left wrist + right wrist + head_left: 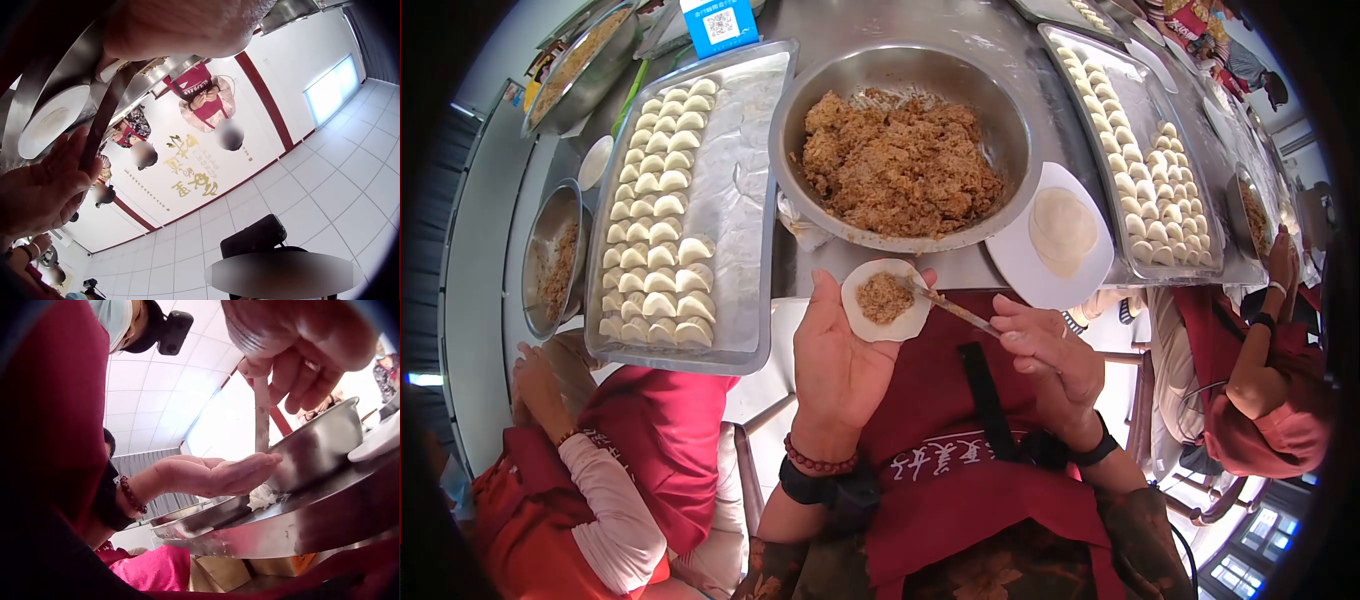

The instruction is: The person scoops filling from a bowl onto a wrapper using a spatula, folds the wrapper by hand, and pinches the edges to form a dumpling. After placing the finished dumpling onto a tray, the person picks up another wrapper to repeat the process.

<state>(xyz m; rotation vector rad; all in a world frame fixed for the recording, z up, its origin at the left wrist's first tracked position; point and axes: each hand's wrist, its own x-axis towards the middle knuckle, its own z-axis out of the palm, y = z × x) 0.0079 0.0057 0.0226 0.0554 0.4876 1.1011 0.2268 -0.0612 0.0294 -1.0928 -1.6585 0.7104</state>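
My left hand (845,365) lies palm up near the table edge, its fingers stretched under a round dumpling wrapper (914,322). A mound of brown minced filling (884,299) sits in the middle of the wrapper. My right hand (1050,355) pinches a flat stick (967,316) between thumb and fingers. The tip of the stick meets the filling at its right side. In the right wrist view the stick (262,415) points down to the left hand (212,477), which is nearly flat. Just beyond both hands stands a steel bowl (1008,120) of the same filling.
Right of the bowl, a white plate (1012,262) carries stacked wrappers (1065,225). Metal trays on the left (745,150) and right (1135,95) hold rows of folded dumplings. A smaller filling bowl (582,235) stands far left. People in red aprons sit on both sides.
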